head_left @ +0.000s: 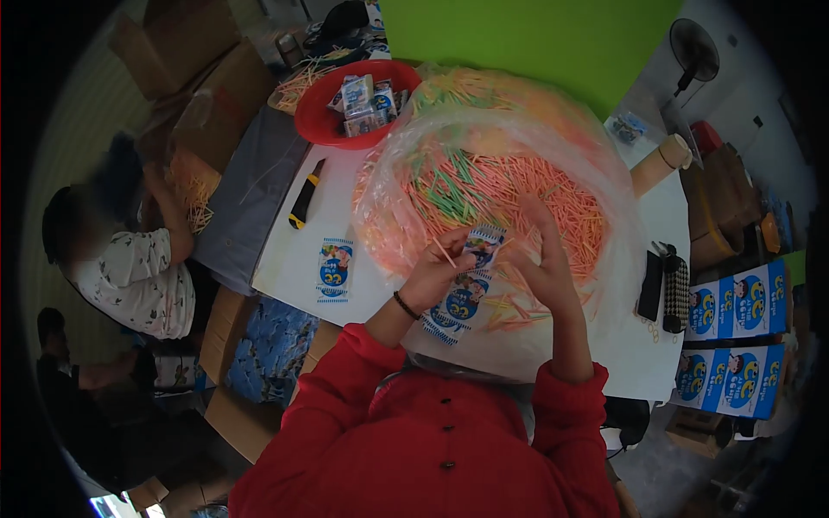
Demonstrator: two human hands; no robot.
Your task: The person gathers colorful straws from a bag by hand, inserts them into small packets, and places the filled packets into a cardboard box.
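Note:
My left hand (429, 274), with a dark bracelet at the wrist, is closed on a small blue-and-white printed packet (485, 245). A thin pink stick (444, 252) pokes out by its fingers. Just right of the packet, my right hand (546, 274) has its fingers spread, with nothing seen in it. Beyond both hands lies a large clear plastic bag (389, 220) full of thin sticks (518, 194), mostly pink with some green and yellow. More packets (464, 298) lie on the table under my left hand, and another flat packet (334, 266) rests to its left.
A yellow-and-black utility knife (304, 198) lies left of the bag. A red basin (315, 121) holds bundled packets at the back. Printed boxes (734, 380) are stacked at right, near a black-and-white pouch (676, 293). An open carton (229, 388) stands at left; another person (142, 276) works beyond.

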